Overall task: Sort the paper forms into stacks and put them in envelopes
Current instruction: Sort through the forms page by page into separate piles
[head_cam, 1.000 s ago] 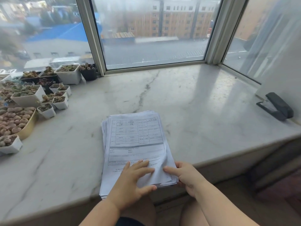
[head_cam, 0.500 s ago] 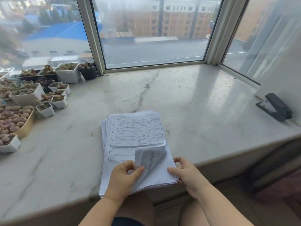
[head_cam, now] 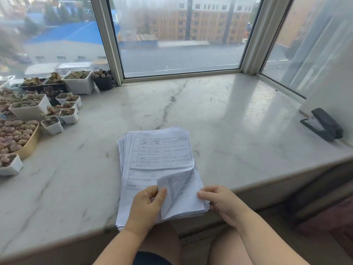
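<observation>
A thick stack of printed paper forms [head_cam: 158, 155] lies on the marble windowsill [head_cam: 219, 119], its near edge hanging slightly over the sill's front. My left hand [head_cam: 148, 204] pinches the near right corner of the top sheet between thumb and fingers and has folded it up and back, so the sheet underneath shows. My right hand [head_cam: 222, 202] grips the stack's near right corner, fingertips on top of the paper. No envelopes are in view.
Several small pots of succulents [head_cam: 38, 109] crowd the sill's left side, with a wooden tray of them [head_cam: 28, 144] at the left edge. A black stapler [head_cam: 322, 124] lies at the far right. Window frames [head_cam: 107, 41] stand behind the sill.
My left hand went from lying flat on the top sheet to pinching its corner and peeling it up; the lifted flap is now larger. My right hand stayed at the stack's corner.
</observation>
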Available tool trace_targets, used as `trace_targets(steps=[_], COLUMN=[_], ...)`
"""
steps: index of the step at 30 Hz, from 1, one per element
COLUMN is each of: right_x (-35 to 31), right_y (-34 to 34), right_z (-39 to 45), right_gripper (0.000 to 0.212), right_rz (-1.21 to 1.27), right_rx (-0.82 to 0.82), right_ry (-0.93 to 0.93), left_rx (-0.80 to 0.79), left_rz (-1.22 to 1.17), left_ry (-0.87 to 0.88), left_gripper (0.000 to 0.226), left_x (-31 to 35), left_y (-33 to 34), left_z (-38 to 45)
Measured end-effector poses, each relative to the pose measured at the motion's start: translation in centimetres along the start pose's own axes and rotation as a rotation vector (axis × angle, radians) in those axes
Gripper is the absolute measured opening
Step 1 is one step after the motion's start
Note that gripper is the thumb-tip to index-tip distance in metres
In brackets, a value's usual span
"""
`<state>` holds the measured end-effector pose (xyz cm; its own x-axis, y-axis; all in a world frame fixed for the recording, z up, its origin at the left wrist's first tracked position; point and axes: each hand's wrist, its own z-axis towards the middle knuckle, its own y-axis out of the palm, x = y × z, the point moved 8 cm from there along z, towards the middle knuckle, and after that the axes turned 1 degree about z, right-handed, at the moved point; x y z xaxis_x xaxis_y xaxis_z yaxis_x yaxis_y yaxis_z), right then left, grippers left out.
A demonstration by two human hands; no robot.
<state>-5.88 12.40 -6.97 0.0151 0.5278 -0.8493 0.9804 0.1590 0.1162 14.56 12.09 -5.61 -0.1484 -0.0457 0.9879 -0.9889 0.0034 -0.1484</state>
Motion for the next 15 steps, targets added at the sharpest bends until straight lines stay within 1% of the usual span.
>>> trace_targets(steps=[1, 2, 3, 5, 6, 8, 9, 10, 12, 13, 15], right_x=[0.1, 0.1, 0.2, 0.1, -0.1, -0.7, -1.0, -1.1, -1.3, -1.2, -1.4], right_y=[0.0, -0.1, -0.1, 0.1, 0.3, 0.6, 0.9, 1.0, 1.1, 1.0, 0.9], right_z=[0.0, 0.1, 0.1, 0.1, 0.0, -0.2, -0.4, -0.5, -0.6, -0.5, -0.3], right_gripper=[0.013, 0.011, 0.012, 0.014, 0.017, 0.023, 0.023, 0.023, 0.022, 0.023, 0.025], right_rz=[-0.003, -0.003, 0.001, 0.009, 0.003, -0.022, -0.036, -0.057, -0.098, -0.127, -0.202], right_rx=[0.004, 0.012, 0.02, 0.042, 0.047, 0.046, 0.036, 0.019, -0.004, -0.001, 0.019], right_ry=[0.006, 0.012, 0.018, 0.029, 0.024, 0.015, 0.012, 0.008, 0.001, -0.002, -0.029], left_rx=[-0.003, -0.004, -0.005, -0.041, -0.083, -0.189, -0.216, -0.222, -0.2, -0.198, -0.21], left_rz=[-0.001, -0.003, 0.007, 0.077, 0.167, 0.381, 0.448, 0.462, 0.404, 0.409, 0.541], left_ry=[0.002, 0.004, 0.003, 0.019, 0.051, 0.152, 0.189, 0.195, 0.192, 0.201, 0.253], left_gripper=[0.043, 0.048, 0.05, 0.045, 0.042, 0.053, 0.056, 0.053, 0.035, 0.031, 0.045], left_x=[-0.1, -0.2, -0.2, -0.1, 0.2, 0.9, 0.9, 1.3, 1.8, 1.7, 1.3], left_y=[-0.1, -0.1, -0.2, 0.0, 0.4, 1.7, 2.1, 2.3, 1.9, 1.8, 1.8], left_z=[0.0, 0.0, 0.0, 0.0, -0.2, -0.7, -0.7, -0.7, -0.7, -0.8, -1.1])
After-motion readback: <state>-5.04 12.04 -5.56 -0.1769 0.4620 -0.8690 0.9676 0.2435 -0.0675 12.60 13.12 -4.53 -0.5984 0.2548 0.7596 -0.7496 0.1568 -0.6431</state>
